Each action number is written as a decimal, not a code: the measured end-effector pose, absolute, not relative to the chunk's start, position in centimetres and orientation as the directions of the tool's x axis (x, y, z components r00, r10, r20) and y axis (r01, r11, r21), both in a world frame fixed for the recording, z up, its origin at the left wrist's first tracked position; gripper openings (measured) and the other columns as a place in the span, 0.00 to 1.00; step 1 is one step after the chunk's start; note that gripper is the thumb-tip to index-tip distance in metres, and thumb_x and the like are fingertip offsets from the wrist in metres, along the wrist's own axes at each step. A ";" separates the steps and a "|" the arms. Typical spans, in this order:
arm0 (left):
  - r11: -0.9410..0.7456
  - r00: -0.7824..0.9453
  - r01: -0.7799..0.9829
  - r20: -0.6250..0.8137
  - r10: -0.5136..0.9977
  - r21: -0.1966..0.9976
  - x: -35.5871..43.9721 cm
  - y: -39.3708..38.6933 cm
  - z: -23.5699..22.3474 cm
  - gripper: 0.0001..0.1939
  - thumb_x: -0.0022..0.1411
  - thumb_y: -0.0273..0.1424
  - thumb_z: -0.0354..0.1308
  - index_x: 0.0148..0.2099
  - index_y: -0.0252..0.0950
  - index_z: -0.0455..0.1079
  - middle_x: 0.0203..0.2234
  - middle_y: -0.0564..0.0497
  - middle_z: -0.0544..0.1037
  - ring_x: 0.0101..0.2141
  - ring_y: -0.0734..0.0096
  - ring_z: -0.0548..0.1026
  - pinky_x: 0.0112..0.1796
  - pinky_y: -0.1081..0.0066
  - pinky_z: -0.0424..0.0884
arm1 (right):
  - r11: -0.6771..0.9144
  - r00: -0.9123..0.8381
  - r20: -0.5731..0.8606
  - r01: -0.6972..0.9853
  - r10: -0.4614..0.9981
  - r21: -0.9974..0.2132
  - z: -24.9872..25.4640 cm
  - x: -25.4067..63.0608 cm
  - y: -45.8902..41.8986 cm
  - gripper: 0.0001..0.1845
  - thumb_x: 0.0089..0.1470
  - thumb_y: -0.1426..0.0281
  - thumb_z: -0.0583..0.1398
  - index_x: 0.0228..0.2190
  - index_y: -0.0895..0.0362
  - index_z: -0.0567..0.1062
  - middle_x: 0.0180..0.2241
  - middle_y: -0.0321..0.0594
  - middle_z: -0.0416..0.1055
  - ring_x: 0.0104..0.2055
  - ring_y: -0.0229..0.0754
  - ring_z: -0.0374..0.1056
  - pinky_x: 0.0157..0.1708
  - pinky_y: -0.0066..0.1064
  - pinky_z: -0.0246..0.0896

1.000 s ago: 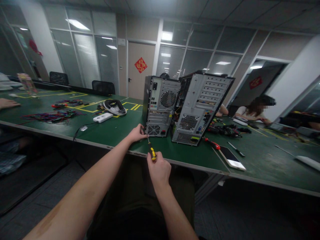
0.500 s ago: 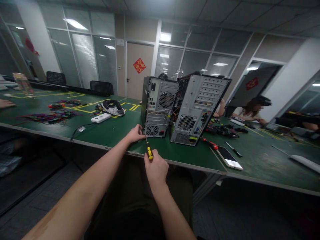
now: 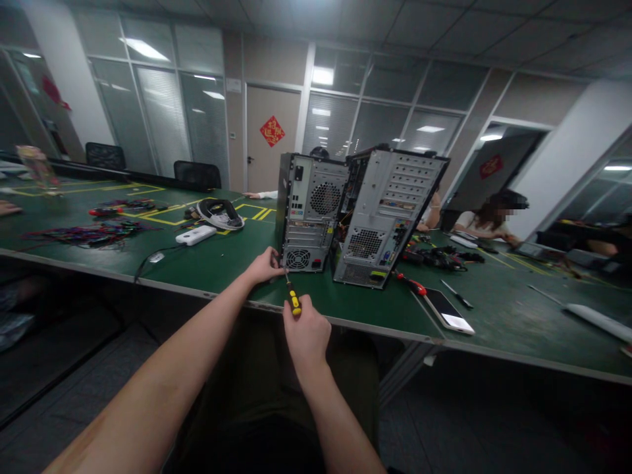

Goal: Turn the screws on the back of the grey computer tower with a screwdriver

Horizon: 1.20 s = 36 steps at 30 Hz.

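My right hand (image 3: 307, 332) is closed round the black-and-yellow handle of a screwdriver (image 3: 293, 299). The screwdriver's shaft points up and away, its tip at the lower left corner of a computer tower (image 3: 307, 224). That tower stands upright with its rear panel, fan grille and ports facing me. My left hand (image 3: 265, 266) is beside the same corner, thumb and fingers drawn together at the screwdriver's tip. What the left fingers pinch, if anything, is too small to make out. Just right of this tower stands a second computer tower (image 3: 382, 224), its back also towards me and slightly turned.
On the green table (image 3: 237, 263) lie a white power strip (image 3: 196, 235), bundled wires (image 3: 93, 234), a headband-like device (image 3: 217, 214), a phone (image 3: 448, 311), red-handled pliers (image 3: 412, 284) and black cables (image 3: 439, 257). A person (image 3: 486, 220) sits at the right; another person's hand (image 3: 254, 195) rests behind the towers.
The view has shifted slightly. Another person's hand and sleeve now show on the table behind the left tower. Both my hands and the screwdriver stay at the tower's corner.
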State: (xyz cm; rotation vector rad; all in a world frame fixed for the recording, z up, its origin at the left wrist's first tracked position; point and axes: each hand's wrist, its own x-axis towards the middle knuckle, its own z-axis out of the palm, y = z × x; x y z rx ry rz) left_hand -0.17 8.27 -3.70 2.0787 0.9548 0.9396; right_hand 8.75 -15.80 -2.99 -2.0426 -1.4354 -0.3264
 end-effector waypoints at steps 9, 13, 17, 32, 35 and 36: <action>-0.521 0.473 0.349 0.333 0.816 0.779 -0.2 8.1 -3.5 0.31 0.43 0.46 0.73 0.41 0.42 0.58 0.23 0.60 0.75 0.25 0.67 0.74 0.31 0.68 0.66 | -0.239 0.391 0.525 0.911 0.756 -0.335 -3.4 8.9 -15.7 0.11 0.67 0.60 0.60 0.38 0.54 0.74 0.30 0.38 0.78 0.30 0.41 0.74 0.27 0.28 0.49; -0.513 0.473 0.341 0.327 0.818 0.788 -0.3 8.0 -3.4 0.32 0.43 0.46 0.73 0.41 0.42 0.58 0.23 0.60 0.75 0.26 0.67 0.74 0.31 0.68 0.66 | -0.191 0.339 0.569 0.933 0.750 -0.304 -3.3 8.8 -15.9 0.05 0.66 0.66 0.61 0.43 0.53 0.75 0.38 0.39 0.78 0.34 0.40 0.74 0.28 0.27 0.50; -0.507 0.472 0.348 0.320 0.822 0.789 -0.3 7.9 -3.4 0.32 0.43 0.47 0.73 0.41 0.42 0.58 0.22 0.60 0.75 0.26 0.66 0.74 0.31 0.68 0.66 | -0.227 0.385 0.524 0.912 0.760 -0.340 -3.5 9.1 -15.8 0.13 0.67 0.58 0.60 0.36 0.54 0.76 0.27 0.37 0.76 0.28 0.40 0.72 0.27 0.28 0.51; -0.522 0.478 0.359 0.327 0.815 0.774 -0.2 8.2 -3.7 0.30 0.46 0.45 0.72 0.42 0.42 0.57 0.23 0.59 0.75 0.26 0.67 0.75 0.31 0.68 0.66 | 0.105 0.338 0.722 0.864 0.603 -0.492 -4.5 9.6 -15.5 0.03 0.63 0.72 0.61 0.39 0.57 0.77 0.41 0.43 0.69 0.38 0.42 0.72 0.38 0.31 0.71; -0.519 0.477 0.358 0.326 0.816 0.776 -0.3 8.2 -3.7 0.30 0.46 0.45 0.72 0.42 0.42 0.57 0.23 0.59 0.75 0.26 0.66 0.75 0.31 0.68 0.66 | 0.158 0.349 0.718 0.830 0.602 -0.535 -4.6 9.4 -16.0 0.12 0.63 0.75 0.58 0.47 0.58 0.76 0.47 0.47 0.69 0.42 0.43 0.74 0.43 0.33 0.73; -0.518 0.476 0.357 0.326 0.817 0.777 -0.3 8.3 -3.7 0.30 0.46 0.44 0.72 0.42 0.42 0.58 0.23 0.60 0.75 0.26 0.66 0.75 0.31 0.68 0.66 | 0.164 0.353 0.713 0.822 0.606 -0.546 -4.7 9.3 -16.1 0.14 0.62 0.76 0.57 0.49 0.58 0.76 0.48 0.48 0.69 0.42 0.44 0.74 0.43 0.33 0.73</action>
